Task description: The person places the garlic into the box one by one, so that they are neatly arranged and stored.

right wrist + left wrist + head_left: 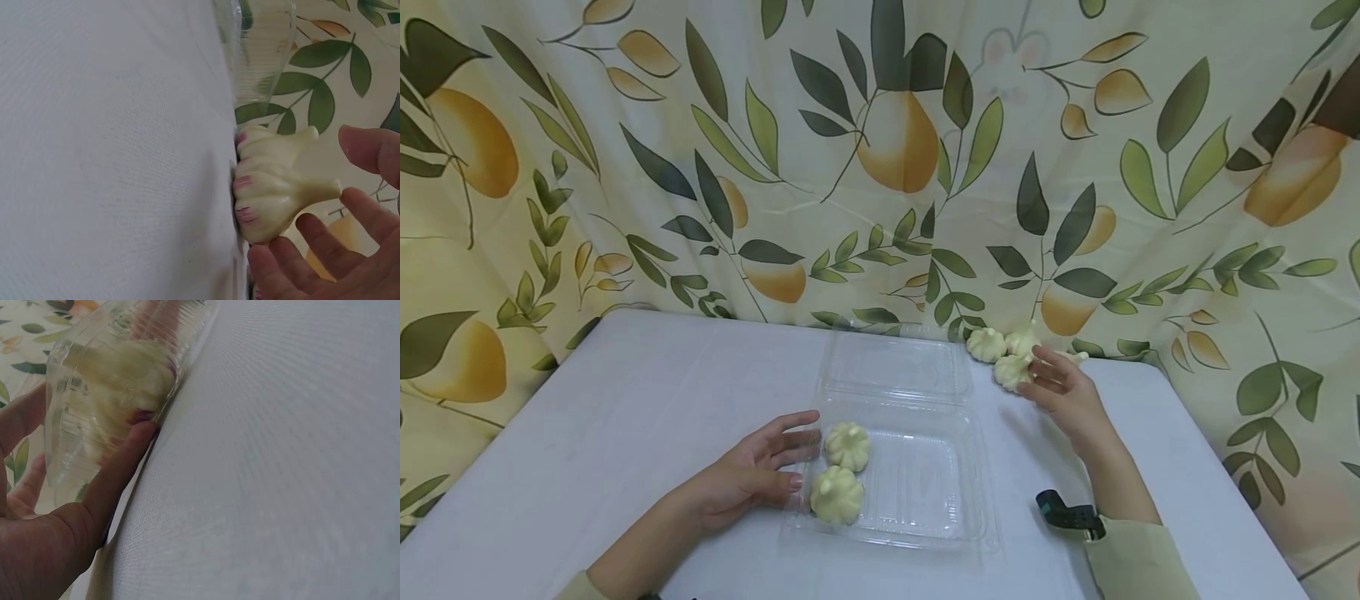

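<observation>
In the head view a clear plastic clamshell box point(917, 537) lies with its lid point(895, 362) folded back. Inside, along its left side, sit two pale garlic bulbs, a farther one point(847, 446) and a nearer one point(837, 495). My left hand point(741, 479) rests at the box's left wall with fingers spread; the left wrist view shows its thumb point(119, 472) along the bottom edge. My right hand point(1067, 396) reaches to the back, fingers loosely extended at a garlic bulb point(1012, 372). In the right wrist view its fingertips are right at that bulb point(269, 200), thumb apart.
More garlic bulbs point(987, 344) stand in the cluster at the table's back edge, one partly behind my right hand. The white-covered table point(647, 400) meets a fruit-and-leaf patterned curtain point(850, 167). A black wrist device point(1067, 514) shows beside my right sleeve.
</observation>
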Demonstrator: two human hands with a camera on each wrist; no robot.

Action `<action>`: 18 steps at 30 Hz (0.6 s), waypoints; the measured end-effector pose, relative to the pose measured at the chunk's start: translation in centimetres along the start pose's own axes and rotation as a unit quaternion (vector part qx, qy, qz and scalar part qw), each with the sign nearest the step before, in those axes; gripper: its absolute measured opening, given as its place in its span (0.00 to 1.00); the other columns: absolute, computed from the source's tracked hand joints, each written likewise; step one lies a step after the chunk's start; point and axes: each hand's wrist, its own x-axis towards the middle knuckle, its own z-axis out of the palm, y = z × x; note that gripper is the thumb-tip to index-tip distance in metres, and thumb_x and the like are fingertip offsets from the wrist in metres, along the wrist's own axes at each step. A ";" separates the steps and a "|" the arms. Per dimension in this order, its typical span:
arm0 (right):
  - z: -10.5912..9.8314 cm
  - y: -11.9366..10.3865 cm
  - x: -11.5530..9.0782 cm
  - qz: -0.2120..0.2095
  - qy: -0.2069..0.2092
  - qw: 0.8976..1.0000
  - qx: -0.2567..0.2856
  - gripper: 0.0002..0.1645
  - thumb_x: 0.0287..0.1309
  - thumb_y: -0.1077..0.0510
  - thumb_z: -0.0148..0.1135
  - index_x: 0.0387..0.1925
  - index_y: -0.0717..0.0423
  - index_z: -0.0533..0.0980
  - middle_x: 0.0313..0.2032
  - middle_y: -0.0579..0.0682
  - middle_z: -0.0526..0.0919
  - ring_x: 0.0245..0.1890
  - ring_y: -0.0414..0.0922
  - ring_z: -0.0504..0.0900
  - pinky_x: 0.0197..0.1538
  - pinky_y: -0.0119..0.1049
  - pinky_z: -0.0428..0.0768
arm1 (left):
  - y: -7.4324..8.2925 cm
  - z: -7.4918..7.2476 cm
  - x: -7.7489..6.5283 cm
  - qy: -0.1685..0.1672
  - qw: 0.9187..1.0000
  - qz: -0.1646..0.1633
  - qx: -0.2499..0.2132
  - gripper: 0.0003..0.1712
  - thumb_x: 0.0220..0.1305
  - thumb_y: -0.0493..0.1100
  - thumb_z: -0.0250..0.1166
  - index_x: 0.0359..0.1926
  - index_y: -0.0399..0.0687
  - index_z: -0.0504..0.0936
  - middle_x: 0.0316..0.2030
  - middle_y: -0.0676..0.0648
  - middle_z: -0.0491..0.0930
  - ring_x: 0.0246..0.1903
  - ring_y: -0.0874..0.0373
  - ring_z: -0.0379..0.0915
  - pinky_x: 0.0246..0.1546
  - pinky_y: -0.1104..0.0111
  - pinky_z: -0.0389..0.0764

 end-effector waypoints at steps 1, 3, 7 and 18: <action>0.0 0.0 0.0 0.000 0.000 1.000 -0.003 0.46 0.66 0.55 0.64 0.78 0.53 0.52 0.73 0.63 0.59 0.72 0.61 0.61 0.62 0.43 0.76 | 0.0 0.0 0.0 0.000 1.000 0.000 0.000 0.49 0.62 0.31 0.64 0.78 0.50 0.49 0.77 0.35 0.46 0.75 0.40 0.47 0.55 0.51 0.79; 0.1 0.2 0.1 -0.001 -0.002 1.000 -0.008 0.48 0.66 0.55 0.64 0.78 0.53 0.50 0.75 0.62 0.56 0.73 0.63 0.59 0.67 0.55 0.69 | 0.0 0.0 0.0 0.000 1.000 0.000 -0.001 0.49 0.62 0.31 0.64 0.78 0.50 0.49 0.77 0.35 0.46 0.75 0.40 0.47 0.55 0.51 0.79; 0.2 0.2 0.1 0.006 -0.005 1.000 -0.008 0.51 0.65 0.55 0.65 0.79 0.50 0.46 0.76 0.62 0.54 0.74 0.65 0.55 0.69 0.61 0.62 | 0.1 0.0 0.0 0.001 1.000 -0.001 -0.002 0.49 0.62 0.31 0.64 0.78 0.50 0.49 0.77 0.35 0.46 0.75 0.40 0.47 0.55 0.51 0.79; 0.7 0.1 -0.1 -0.010 -0.022 1.000 -0.015 0.40 0.65 0.55 0.64 0.74 0.56 0.60 0.71 0.64 0.62 0.69 0.65 0.62 0.67 0.61 0.64 | 0.0 -0.1 0.1 0.003 1.000 -0.001 -0.002 0.49 0.61 0.31 0.65 0.78 0.50 0.49 0.77 0.35 0.47 0.75 0.40 0.47 0.54 0.52 0.80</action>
